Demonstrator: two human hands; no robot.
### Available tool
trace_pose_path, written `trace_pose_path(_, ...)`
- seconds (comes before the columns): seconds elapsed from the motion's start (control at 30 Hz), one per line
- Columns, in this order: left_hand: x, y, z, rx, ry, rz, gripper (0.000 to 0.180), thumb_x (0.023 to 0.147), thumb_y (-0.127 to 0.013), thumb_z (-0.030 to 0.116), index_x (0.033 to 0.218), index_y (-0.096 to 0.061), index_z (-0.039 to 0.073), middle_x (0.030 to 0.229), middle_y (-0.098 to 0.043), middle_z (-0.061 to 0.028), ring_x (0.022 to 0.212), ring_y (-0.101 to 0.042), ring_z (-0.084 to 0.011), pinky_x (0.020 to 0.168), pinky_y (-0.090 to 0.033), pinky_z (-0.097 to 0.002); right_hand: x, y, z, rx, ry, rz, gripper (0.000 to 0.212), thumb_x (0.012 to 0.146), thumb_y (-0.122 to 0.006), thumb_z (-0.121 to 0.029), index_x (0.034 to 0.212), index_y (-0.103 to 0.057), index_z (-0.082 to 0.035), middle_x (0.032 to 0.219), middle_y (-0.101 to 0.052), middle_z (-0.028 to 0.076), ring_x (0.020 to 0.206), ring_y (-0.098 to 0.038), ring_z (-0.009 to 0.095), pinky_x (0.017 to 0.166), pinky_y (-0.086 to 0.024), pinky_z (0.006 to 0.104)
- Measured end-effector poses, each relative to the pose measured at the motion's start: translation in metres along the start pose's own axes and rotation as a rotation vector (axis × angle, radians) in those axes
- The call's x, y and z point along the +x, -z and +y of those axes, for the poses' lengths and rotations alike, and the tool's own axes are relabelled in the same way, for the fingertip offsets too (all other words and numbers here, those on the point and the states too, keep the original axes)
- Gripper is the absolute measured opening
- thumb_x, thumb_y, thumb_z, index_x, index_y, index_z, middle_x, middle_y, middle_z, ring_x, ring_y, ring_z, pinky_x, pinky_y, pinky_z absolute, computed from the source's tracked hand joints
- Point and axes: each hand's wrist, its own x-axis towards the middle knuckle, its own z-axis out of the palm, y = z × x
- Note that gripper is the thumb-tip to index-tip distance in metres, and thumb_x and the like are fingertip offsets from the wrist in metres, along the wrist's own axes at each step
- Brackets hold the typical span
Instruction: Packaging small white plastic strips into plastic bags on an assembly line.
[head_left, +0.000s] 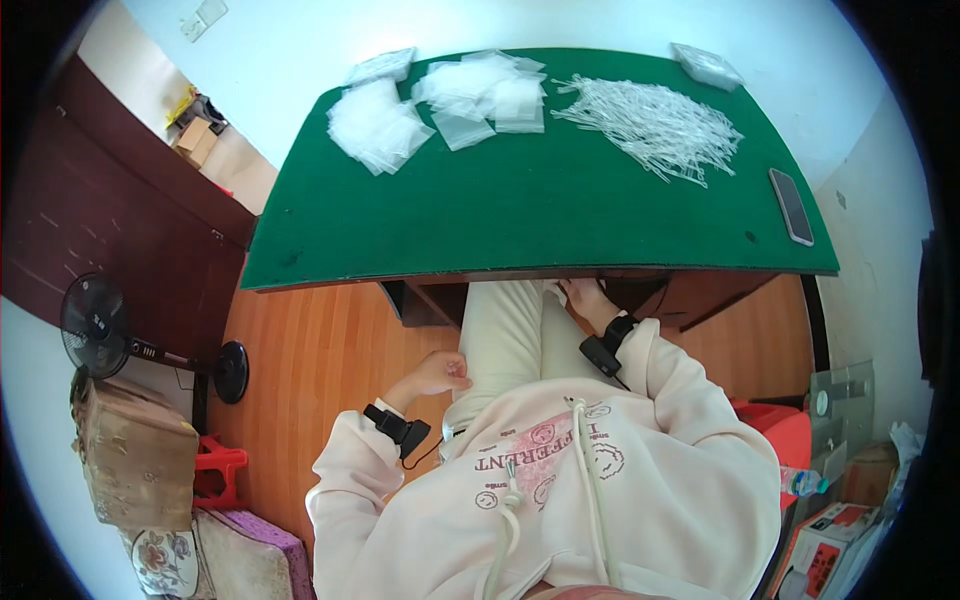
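My left hand rests beside my left thigh, below the desk's front edge. Its fingers are loosely curled in, with nothing visible in them. At my right thigh, just under the desk edge, lies my right hand; its fingers are apart and partly covered by the edge, and I see nothing held. On the green desk top are two spread piles of clear flat plastic bags, a left pile and a middle pile. To their right is a heap of thin clear plastic strips. Neither hand touches these.
A phone lies at the desk's right edge. Wrapped clear packs sit at the back left and back right. A black fan, cardboard box and red stool stand left; a bottle is at right.
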Motion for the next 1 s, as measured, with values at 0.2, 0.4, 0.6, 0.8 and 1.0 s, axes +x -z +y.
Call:
trace_pose_path(0.2,-0.005,-0.001,-0.001,-0.048,-0.027,0.053,0.018,0.068,-0.070,0.015,0.069,-0.055,0.004,0.062,-0.053,-0.0011,0.060,-0.049,-0.0112,0.054,-0.039,-0.0269,-0.002,-0.029,-0.039,1.015,-0.297,-0.272,0.035,0.091,-0.039,-0.022,0.121,-0.043,-0.005,0.122,-0.050,0.009,0.111,-0.044,0.031,0.098,-0.033,0.0396)
trace_pose_path(0.4,0.000,0.009,0.019,0.277,-0.046,-0.030,0.016,0.067,-0.067,0.013,0.073,-0.057,0.003,0.076,-0.059,-0.0079,0.070,-0.055,-0.0193,0.060,-0.043,-0.0305,-0.011,-0.018,-0.026,0.860,-0.314,-0.656,0.032,0.085,-0.047,-0.016,0.112,-0.053,0.001,0.114,-0.055,0.017,0.113,-0.045,0.035,0.100,-0.031,0.0410)
trace_pose_path(0.6,0.010,0.006,0.067,0.347,-0.320,0.429,0.016,0.068,-0.066,0.012,0.079,-0.059,0.002,0.089,-0.058,-0.0105,0.080,-0.056,-0.0239,0.067,-0.046,-0.0340,-0.025,-0.013,-0.072,0.548,-0.527,-0.928,0.024,0.078,-0.056,-0.015,0.089,-0.063,0.005,0.095,-0.062,0.017,0.090,-0.060,0.026,0.086,-0.043,0.0327)
trace_pose_path(0.8,0.035,0.001,0.083,0.686,-0.756,0.377,0.022,0.068,-0.065,0.011,0.087,-0.061,0.002,0.090,-0.058,-0.0120,0.083,-0.056,-0.0277,0.070,-0.047,-0.0362,-0.044,-0.004,-0.104,0.554,-0.606,-0.899,0.024,0.076,-0.058,-0.016,0.087,-0.062,0.004,0.088,-0.062,0.014,0.085,-0.059,0.023,0.081,-0.044,0.0317)
trace_pose_path(1.0,0.023,-0.004,0.090,0.638,-0.520,0.034,0.024,0.071,-0.064,0.012,0.092,-0.061,0.000,0.087,-0.060,-0.0126,0.079,-0.058,-0.0263,0.069,-0.047,-0.0348,-0.080,0.042,-0.075,0.268,-0.441,-0.649,0.021,0.080,-0.054,-0.011,0.087,-0.063,0.006,0.093,-0.062,0.017,0.082,-0.059,0.026,0.078,-0.045,0.0356)
